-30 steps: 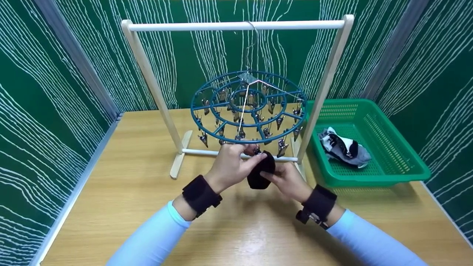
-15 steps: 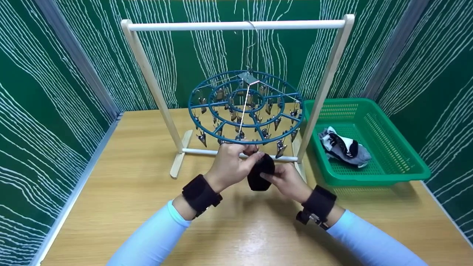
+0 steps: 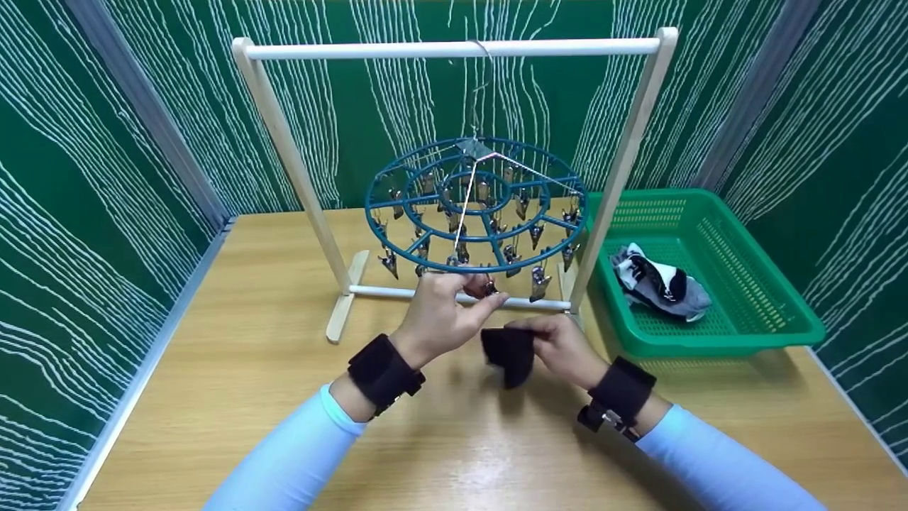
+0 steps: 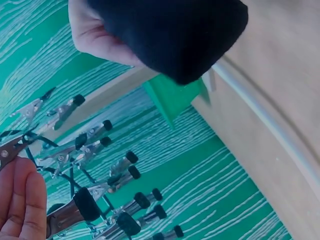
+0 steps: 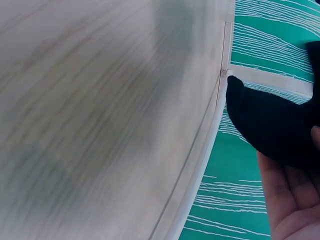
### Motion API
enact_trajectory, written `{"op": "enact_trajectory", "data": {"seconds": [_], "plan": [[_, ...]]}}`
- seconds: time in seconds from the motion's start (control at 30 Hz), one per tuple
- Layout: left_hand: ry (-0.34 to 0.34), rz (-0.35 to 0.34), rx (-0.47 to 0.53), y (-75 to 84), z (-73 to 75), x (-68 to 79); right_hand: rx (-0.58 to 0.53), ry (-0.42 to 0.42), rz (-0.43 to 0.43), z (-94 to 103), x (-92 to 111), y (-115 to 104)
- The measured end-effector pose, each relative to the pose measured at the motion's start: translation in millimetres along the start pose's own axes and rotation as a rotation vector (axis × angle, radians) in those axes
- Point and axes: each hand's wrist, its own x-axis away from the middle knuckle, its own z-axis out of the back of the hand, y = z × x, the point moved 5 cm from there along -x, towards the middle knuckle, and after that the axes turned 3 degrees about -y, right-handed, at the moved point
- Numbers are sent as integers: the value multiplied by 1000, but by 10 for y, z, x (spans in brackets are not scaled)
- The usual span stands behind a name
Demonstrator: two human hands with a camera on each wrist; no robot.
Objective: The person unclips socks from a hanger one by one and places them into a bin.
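In the head view my left hand (image 3: 447, 309) is raised to the front rim of a round blue clip hanger (image 3: 418, 257), its fingers pinching one of the metal clips (image 3: 490, 287). The left wrist view has those fingers on a clip (image 4: 11, 149) at the lower left. My right hand (image 3: 564, 348) grips a black sock (image 3: 509, 351) by its upper edge, just below and right of the left hand. Folded over, the sock hangs above the table, apart from the clip. The right wrist view shows the sock (image 5: 275, 122) lying across my fingers.
The hanger hooks over the white bar (image 3: 369, 51) of a wooden stand (image 3: 284, 149), with several clips dangling around it. To the right stands a green basket (image 3: 766, 270) holding grey, white and black socks (image 3: 660, 287). Patterned green walls (image 3: 71, 177) enclose the table (image 3: 234, 397).
The black sock has come down and away from the clip and left thumb, carried by my right hand, and it now hangs folded. My left hand stays at the clip.
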Motion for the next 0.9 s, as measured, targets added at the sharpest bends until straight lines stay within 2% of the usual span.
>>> {"op": "enact_trajectory", "data": {"seconds": [0.23, 0.47, 0.67, 0.9], "plan": [[-3, -1, 1, 9, 10, 8, 32, -12, -23, 118, 32, -35], [-14, 24, -11, -8, 7, 29, 53, -19, -40, 337, 90, -102], [-3, 1, -19, 2, 15, 26, 50, 22, -29, 616, 121, -183], [3, 15, -9, -21, 6, 38, 57, 101, -58, 1065, 144, -291]]}}
